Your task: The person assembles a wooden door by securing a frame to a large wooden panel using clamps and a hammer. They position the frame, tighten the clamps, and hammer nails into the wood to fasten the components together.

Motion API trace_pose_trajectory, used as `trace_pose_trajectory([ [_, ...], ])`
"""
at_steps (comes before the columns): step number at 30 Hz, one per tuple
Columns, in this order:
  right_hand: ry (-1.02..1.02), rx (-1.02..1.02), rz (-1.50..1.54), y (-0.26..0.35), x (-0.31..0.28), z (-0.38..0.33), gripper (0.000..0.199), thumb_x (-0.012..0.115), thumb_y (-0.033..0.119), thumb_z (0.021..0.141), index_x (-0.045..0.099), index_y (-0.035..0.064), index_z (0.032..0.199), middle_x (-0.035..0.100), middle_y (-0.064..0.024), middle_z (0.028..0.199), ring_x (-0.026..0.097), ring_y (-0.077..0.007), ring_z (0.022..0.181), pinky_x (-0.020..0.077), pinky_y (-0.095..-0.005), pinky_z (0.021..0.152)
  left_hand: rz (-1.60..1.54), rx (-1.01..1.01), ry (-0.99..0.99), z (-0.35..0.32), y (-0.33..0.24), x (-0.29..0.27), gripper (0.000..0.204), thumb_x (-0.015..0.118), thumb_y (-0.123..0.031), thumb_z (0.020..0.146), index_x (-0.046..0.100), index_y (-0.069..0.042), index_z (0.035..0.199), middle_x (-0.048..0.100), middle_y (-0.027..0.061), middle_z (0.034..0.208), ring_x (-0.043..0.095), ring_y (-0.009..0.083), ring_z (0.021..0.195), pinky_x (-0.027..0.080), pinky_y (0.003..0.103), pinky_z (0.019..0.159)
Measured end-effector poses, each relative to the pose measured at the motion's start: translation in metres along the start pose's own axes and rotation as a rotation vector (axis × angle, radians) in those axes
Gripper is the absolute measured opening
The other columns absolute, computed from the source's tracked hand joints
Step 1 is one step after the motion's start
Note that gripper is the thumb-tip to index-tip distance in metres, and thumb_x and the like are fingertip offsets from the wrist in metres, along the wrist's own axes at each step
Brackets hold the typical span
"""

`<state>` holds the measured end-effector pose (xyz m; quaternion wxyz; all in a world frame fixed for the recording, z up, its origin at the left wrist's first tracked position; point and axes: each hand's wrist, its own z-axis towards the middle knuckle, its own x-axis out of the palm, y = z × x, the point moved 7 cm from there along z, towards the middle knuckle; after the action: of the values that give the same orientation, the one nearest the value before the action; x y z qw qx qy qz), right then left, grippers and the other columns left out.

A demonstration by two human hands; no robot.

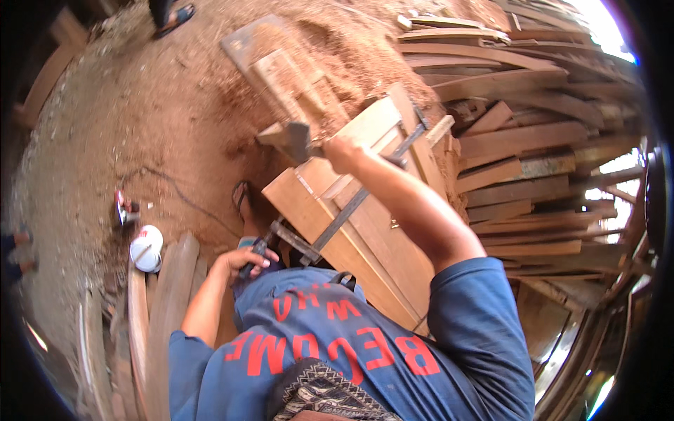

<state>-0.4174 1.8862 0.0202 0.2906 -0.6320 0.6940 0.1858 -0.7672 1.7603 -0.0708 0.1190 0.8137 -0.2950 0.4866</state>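
My right hand [341, 151] is closed around the handle of a hammer whose grey metal head [288, 137] is raised above a glued-up wooden panel [365, 238]. A long metal bar clamp [365, 189] lies diagonally across the panel. Near the clamp's near end, my left hand [242, 263] grips a small dark object [254, 251]; I cannot tell whether it belongs to the clamp. My blue shirt with red letters fills the lower middle of the view.
My sandalled foot [242, 200] stands on sawdust-covered ground left of the panel. A white lidded tub [146, 247] and a small red-and-white tool [125, 209] lie at the left. Stacked planks [526, 140] fill the right side. Another person's foot [172, 14] shows at the top.
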Motion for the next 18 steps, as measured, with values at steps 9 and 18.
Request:
trace_pose_trajectory([
  [9,-0.147,0.016,0.347,-0.02,-0.001,-0.045,0.021,0.061,0.001,0.079,0.068,0.0034,0.099,0.072,-0.0186,0.093,0.071,-0.0348,0.093,0.0577,-0.0442,0.076,0.465,0.093,-0.536,-0.003,0.001,-0.017,0.028,0.069,-0.01,0.079,0.064,-0.003,0.106,0.056,0.0029,0.064,0.051,0.0149,0.053,0.044,0.031,0.052],
  [18,0.092,0.029,0.156,-0.104,-0.111,-0.032,0.027,0.062,0.006,0.084,0.07,0.0094,0.11,0.073,-0.0135,0.1,0.071,-0.0295,0.095,0.0575,-0.0424,0.079,0.97,0.255,-1.044,-0.018,-0.015,-0.007,0.032,0.073,-0.015,0.076,0.068,-0.001,0.105,0.071,0.0205,0.08,0.069,0.0374,0.072,0.054,0.044,0.067],
])
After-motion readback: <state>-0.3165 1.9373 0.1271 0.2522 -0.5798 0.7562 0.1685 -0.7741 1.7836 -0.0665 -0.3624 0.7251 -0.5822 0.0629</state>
